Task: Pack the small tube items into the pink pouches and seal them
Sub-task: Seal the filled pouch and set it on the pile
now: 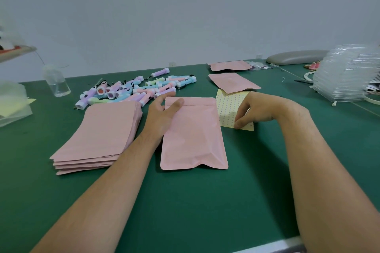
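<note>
Two hands work near the middle of the bench [185,201]. The left hand [162,113] grips the top left corner of a pink pouch [193,135] lying flat, thumb on top. The right hand [253,109] pinches the near edge of a yellow dotted sheet [228,107] just beside it. Pastel tubes [133,90] lie heaped toward the far edge, behind a stack of flat pouches [102,133].

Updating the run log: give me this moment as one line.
left hand: grips pink pouch top | right hand: pinches dotted yellow sheet | tube pile: behind pouch
</note>
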The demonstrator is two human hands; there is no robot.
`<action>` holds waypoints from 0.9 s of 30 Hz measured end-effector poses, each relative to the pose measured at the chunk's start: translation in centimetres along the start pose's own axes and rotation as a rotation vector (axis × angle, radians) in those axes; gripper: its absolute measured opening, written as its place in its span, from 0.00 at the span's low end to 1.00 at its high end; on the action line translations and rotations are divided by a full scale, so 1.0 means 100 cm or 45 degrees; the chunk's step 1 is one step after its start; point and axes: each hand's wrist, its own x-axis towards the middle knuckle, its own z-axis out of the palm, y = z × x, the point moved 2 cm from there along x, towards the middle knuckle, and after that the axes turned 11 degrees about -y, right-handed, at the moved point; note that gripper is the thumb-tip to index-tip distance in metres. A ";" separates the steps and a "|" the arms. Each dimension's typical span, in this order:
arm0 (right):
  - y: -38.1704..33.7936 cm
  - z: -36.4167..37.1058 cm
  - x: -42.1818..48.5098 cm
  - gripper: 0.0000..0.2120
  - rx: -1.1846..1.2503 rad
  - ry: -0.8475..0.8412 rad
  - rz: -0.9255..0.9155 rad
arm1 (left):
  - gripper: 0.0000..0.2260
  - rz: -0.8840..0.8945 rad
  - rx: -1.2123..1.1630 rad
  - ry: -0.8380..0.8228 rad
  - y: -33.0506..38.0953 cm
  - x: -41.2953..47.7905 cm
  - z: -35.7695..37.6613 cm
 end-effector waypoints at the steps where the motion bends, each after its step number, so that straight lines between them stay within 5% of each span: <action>1: 0.000 0.000 0.000 0.04 -0.005 -0.007 0.001 | 0.19 0.002 0.008 0.002 0.000 0.000 0.000; 21: -0.003 -0.003 -0.003 0.02 -0.003 -0.078 0.026 | 0.19 -0.006 0.015 0.017 -0.002 0.002 -0.002; 27: -0.039 0.003 -0.005 0.04 0.371 0.194 -0.327 | 0.19 -0.004 0.007 0.037 -0.002 0.004 -0.001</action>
